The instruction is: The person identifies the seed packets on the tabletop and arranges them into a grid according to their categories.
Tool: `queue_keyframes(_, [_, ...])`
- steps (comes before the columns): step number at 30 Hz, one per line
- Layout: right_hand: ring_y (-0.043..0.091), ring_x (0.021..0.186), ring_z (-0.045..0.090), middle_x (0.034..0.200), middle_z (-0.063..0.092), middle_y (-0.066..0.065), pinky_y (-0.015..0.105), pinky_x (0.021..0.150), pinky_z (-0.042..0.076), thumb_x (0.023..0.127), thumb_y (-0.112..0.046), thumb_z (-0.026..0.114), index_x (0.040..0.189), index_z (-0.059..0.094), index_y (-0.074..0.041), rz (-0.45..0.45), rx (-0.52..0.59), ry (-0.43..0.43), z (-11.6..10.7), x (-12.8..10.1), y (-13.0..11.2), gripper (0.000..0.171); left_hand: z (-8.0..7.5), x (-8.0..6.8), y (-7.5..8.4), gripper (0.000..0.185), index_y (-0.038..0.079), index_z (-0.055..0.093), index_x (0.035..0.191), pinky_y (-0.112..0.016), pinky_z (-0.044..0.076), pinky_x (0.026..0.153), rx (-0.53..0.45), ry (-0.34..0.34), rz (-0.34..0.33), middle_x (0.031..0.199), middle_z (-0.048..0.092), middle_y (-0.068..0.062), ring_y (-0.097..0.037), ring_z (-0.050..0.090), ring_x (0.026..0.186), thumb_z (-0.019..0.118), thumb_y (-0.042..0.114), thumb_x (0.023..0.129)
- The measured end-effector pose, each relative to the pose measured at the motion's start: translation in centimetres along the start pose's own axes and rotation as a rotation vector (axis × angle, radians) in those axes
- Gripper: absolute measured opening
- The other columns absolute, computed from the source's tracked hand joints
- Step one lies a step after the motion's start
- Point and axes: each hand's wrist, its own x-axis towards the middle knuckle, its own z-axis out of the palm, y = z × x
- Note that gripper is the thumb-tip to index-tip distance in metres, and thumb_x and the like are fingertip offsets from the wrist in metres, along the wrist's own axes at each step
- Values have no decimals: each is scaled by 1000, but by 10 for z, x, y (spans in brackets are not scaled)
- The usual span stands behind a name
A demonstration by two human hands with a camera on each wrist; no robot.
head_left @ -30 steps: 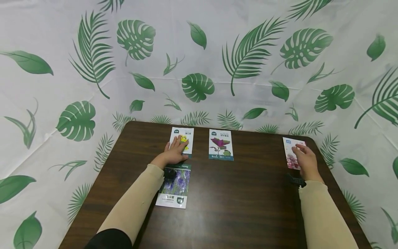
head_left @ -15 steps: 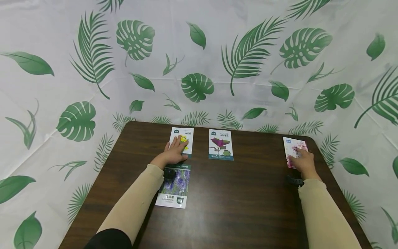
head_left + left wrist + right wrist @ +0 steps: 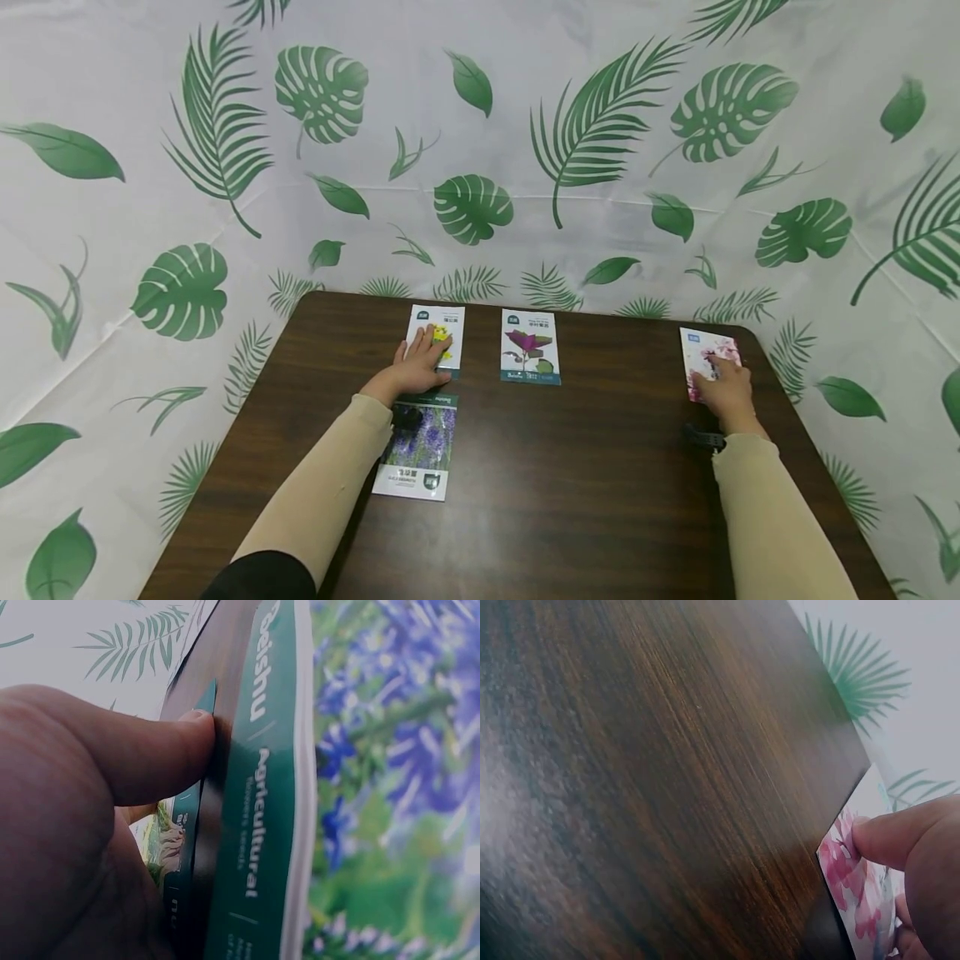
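Observation:
My left hand (image 3: 411,368) rests on a seed packet with yellow flowers (image 3: 452,317), fingers spread and fairly straight. In the left wrist view its thumb (image 3: 169,754) lies at the green lower edge of that packet. Just below the hand is a packet with purple flowers (image 3: 422,442), partly covered by the wrist. At the far right, my right hand (image 3: 729,393) rests on a pink-flowered packet (image 3: 697,346) with fingers spread. The right wrist view shows its thumb (image 3: 889,836) pressing on the printed pink blossoms; the other fingers are mostly hidden.
A packet with a magenta flower (image 3: 529,346) lies between the hands, close to the far edge of the dark wooden table (image 3: 570,475). Behind and beside the table hangs a white cloth (image 3: 405,75) printed with green leaves. Dark bands sit at both wrists.
The right hand goes from holding the pink packet's right side to lying on it with fingers spread, its thumb moved left. The left hand stays put.

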Motion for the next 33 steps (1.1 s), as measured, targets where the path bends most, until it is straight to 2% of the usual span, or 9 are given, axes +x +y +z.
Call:
queue_keyframes(9, [67, 153, 20, 166, 12, 46, 80, 125, 24, 110, -36, 50, 171, 22, 2, -21, -10, 72, 10, -8, -6, 77, 0, 0, -1, 82, 20, 15, 178, -66, -14, 134, -20, -6, 4, 182, -20, -17, -37, -21, 170, 61, 36, 112])
queue_keyframes(18, [67, 153, 19, 167, 10, 45, 83, 122, 25, 111, -37, 48, 172, 20, 1, 11, -40, 45, 20, -19, -16, 77, 3, 0, -1, 80, 20, 15, 178, -64, -16, 133, -47, -7, 4, 183, -19, -17, -37, -21, 170, 59, 35, 113])
queue_keyframes(28, [70, 152, 18, 167, 12, 47, 82, 122, 24, 111, -36, 52, 169, 25, 4, -80, -78, 50, 37, -37, -19, 75, 6, 3, -3, 81, 21, 16, 178, -64, -18, 133, -56, 0, 7, 183, -20, -16, -36, -23, 170, 61, 36, 112])
queue_keyframes(33, [70, 150, 20, 165, 15, 47, 82, 120, 27, 110, -35, 55, 167, 29, 5, -125, -92, 47, 44, -46, -22, 74, 7, 6, -4, 82, 21, 14, 178, -63, -17, 133, -28, 4, -14, 183, -21, -15, -34, -24, 170, 61, 36, 111])
